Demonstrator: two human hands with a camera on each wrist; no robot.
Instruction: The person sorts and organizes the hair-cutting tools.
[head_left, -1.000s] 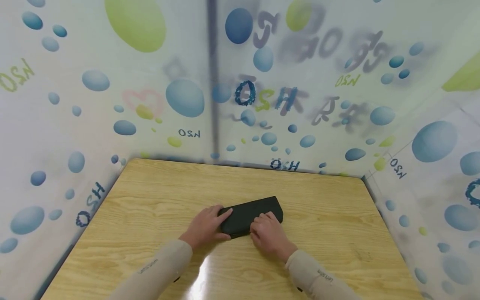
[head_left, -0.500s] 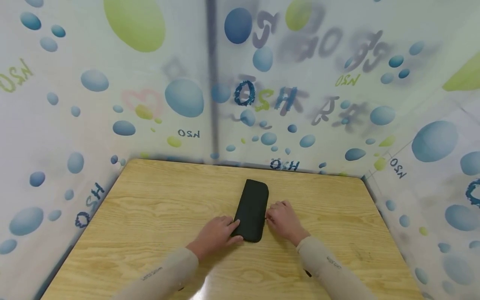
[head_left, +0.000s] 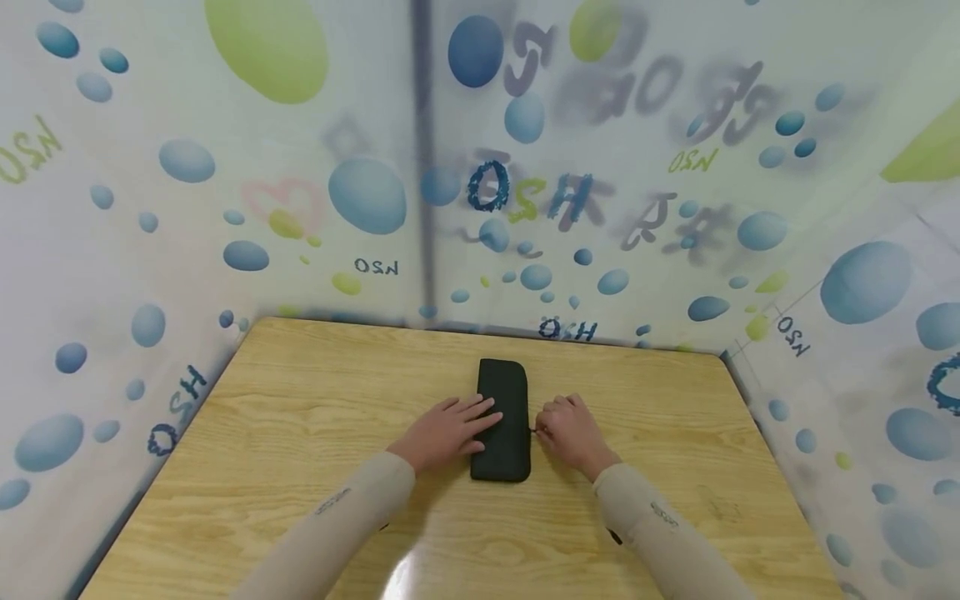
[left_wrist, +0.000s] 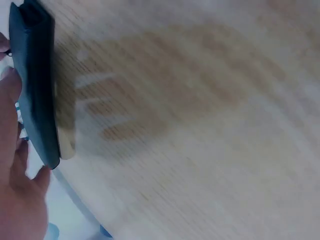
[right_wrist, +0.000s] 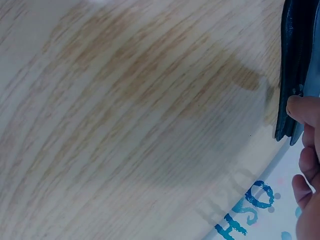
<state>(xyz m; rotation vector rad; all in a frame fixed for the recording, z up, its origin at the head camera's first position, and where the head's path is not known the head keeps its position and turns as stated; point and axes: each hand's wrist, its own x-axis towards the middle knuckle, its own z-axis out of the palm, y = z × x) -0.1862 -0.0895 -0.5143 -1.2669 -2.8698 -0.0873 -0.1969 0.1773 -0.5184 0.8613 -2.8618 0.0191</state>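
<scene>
A black zippered case (head_left: 512,387) lies lengthwise away from me on the wooden table. My left hand (head_left: 448,432) rests on its left side, fingers spread over the top. At the right edge, my right hand (head_left: 572,435) pinches the zipper pull (head_left: 533,431) between thumb and curled fingers. The right wrist view shows the thumb at the zipper pull (right_wrist: 298,91) partway along the zipped side of the case (right_wrist: 292,55). From the left wrist, the case (left_wrist: 36,90) appears edge-on, with the left fingers partly behind it.
The wooden table (head_left: 315,392) extends around the case on all sides. Light walls (head_left: 637,275) printed with blue and green drops and lettering close in the back and both sides. A bright reflection shows near the front.
The case has turned from lying crosswise to pointing away. The left hand has shifted from its near-left corner onto its top; the right hand has moved right to the zipper pull.
</scene>
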